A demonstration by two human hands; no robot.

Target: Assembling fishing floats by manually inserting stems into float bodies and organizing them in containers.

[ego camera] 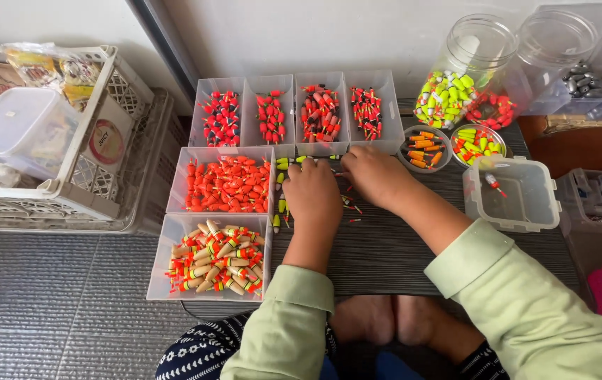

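My left hand (311,193) and my right hand (373,174) rest palm down, side by side, on a dark ribbed table (399,246). Both lie over a scatter of small fishing floats (282,184), yellow-green ones and thin red ones. The fingertips of both hands are curled down among the floats; what they pinch is hidden. In front of them stand four narrow clear trays (294,112) of red and dark floats. To my left sit a tray of orange floats (227,184) and a tray of cream, red and green floats (215,257).
Two small round tubs (424,148) of orange and yellow floats, a tipped jar (459,77) of yellow-green and red floats, and a clear lidded box (511,193) stand to the right. White plastic crates (69,148) with packets sit on the floor at left.
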